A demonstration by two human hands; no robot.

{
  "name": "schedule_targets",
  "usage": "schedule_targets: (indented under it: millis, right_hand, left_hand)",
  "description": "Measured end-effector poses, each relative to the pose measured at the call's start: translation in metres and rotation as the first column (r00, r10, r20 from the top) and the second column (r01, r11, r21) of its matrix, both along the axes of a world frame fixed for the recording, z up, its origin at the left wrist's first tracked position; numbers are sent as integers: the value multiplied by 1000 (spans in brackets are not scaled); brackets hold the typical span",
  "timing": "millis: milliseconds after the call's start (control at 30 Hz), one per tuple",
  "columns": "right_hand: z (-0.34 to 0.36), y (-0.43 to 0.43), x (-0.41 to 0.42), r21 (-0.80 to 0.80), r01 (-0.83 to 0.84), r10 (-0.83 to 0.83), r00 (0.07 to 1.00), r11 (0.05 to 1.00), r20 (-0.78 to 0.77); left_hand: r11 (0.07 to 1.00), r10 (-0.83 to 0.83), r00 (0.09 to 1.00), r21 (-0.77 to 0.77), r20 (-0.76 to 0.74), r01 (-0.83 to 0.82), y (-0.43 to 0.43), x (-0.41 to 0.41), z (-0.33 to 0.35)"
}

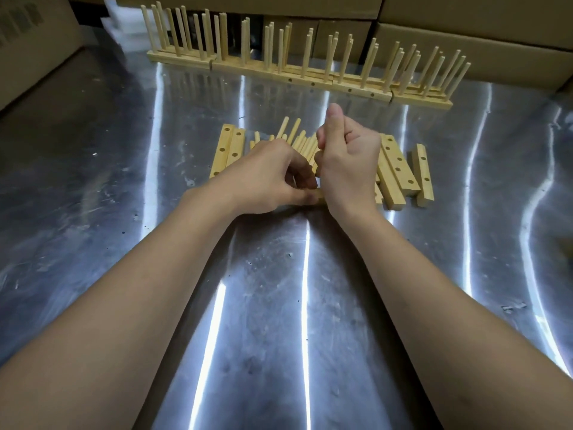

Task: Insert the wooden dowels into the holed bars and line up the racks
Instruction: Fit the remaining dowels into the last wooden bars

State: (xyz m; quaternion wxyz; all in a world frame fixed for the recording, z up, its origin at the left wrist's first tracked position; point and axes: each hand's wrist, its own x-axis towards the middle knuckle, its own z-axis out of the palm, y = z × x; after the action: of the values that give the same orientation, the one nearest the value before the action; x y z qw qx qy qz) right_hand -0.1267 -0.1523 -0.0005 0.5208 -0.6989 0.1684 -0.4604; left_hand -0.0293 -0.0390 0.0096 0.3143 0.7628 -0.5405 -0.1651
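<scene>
A pile of loose wooden dowels [299, 141] lies mid-table behind my hands. Two holed bars [228, 147] lie left of the pile, and several more holed bars [397, 169] lie to its right. My left hand [269, 178] grips a wooden bar [318, 193] lying on the table; most of that bar is hidden under both hands. My right hand [347, 156] is curled into a fist just above it, thumb up, apparently around a dowel that I cannot see. Finished racks [310, 79] with upright dowels stand in a row at the back.
The table is shiny scratched metal [279, 290] with bright reflections. Cardboard boxes [480, 41] line the back edge, and another box [34, 51] stands at the far left. White foam pieces [124, 23] sit at the back left.
</scene>
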Motion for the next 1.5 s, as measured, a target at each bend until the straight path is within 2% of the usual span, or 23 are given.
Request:
schedule_targets:
  millis: [133, 233, 333, 633, 1067, 1500]
  right_hand:
    - [10, 1, -5, 154, -133, 139, 990, 979, -30]
    - [17, -9, -20, 348, -279, 314, 948, 895, -45]
    - [16, -13, -37, 434, -351, 407, 913, 830, -40]
    - [17, 1, -27, 406, -260, 313, 947, 876, -69]
    - [14, 11, -6, 334, -220, 206, 976, 917, 77]
    - [8, 18, -5, 255, -163, 139, 984, 953, 111]
  left_hand:
    - [1000, -12, 999, -11, 34, 13, 0, 1, 2]
    - [1000, -4, 999, -15, 50, 5, -1, 1, 1]
    - [1000, 14, 998, -25, 60, -12, -1, 2, -2]
    - [999, 40, 998, -17, 51, -39, -1, 2, -2]
    - [999, 53, 998, -10, 35, -53, 0, 2, -3]
    - [998, 54, 994, -32, 95, -51, 2, -3, -1]
